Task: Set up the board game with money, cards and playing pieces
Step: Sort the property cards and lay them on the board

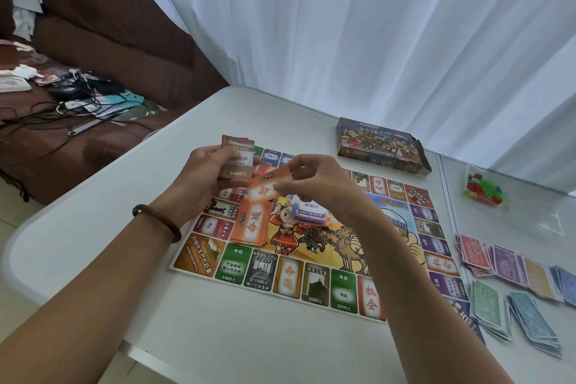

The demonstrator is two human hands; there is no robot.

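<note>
Holding a deck (237,160) in your left hand (204,179), you have the fingers and thumb curled round it, its printed face turned toward you. That wrist is bent upward, and the forearm reaches in from the lower left with a bracelet (156,221) round it. Your right hand (314,184) pinches one orange card (268,188) between thumb and fingertips, just right of the deck. The card is tilted and hangs in the air above the board (314,282). Your right forearm comes in from the lower right and crosses over the board's middle. Both hands are raised off the table (218,337). Below the card an orange pile (251,224) lies on the board's left part. A small mixed pile (310,213) lies near it toward the centre, partly hidden by your right hand. The board lies flat on the table. Money (514,284) lies in coloured stacks right of the board, the box (380,146) stands beyond its far edge, and a bag of pieces (483,190) rests right of the box.
</note>
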